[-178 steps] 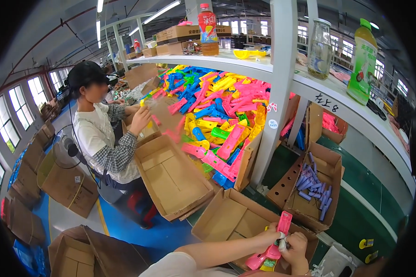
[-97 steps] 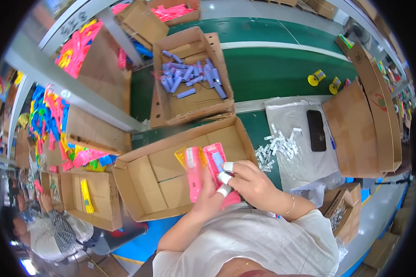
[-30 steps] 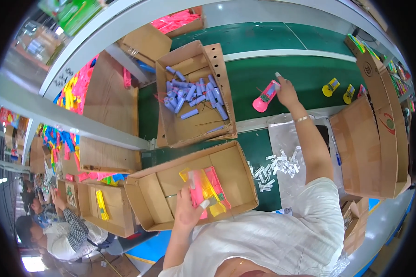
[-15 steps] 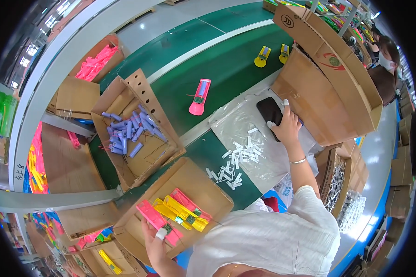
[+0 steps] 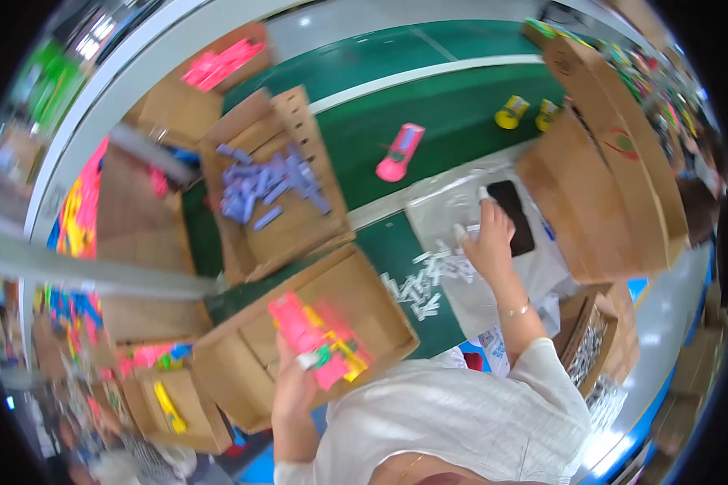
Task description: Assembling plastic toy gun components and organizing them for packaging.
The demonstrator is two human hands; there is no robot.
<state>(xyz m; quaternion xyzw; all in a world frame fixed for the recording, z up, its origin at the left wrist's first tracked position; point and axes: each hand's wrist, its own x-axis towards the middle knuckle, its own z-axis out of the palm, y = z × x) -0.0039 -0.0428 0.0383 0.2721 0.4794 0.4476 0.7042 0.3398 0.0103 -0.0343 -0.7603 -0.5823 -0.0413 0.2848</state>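
My left hand (image 5: 295, 380) sits inside a brown cardboard box (image 5: 372, 299) and grips a pink plastic part (image 5: 293, 317) above a heap of pink and yellow parts (image 5: 340, 352). My right hand (image 5: 488, 242) reaches out over a clear plastic sheet (image 5: 453, 206), its taped fingertips spread, right by a pile of small white pieces (image 5: 422, 279) and a black phone (image 5: 514, 214). Nothing shows in that hand. A single pink part (image 5: 399, 152) lies farther out on the green belt (image 5: 429, 97).
A box of purple parts (image 5: 271, 186) stands beyond the near box. A large tilted cardboard box (image 5: 615, 162) rises at right, with two yellow pieces (image 5: 526, 113) behind it. More boxes with pink and yellow parts lie at left and lower left.
My right hand set a pink part on the green belt, then drew back over the plastic sheet near the white pieces. My left hand stayed in the near box with pink parts.
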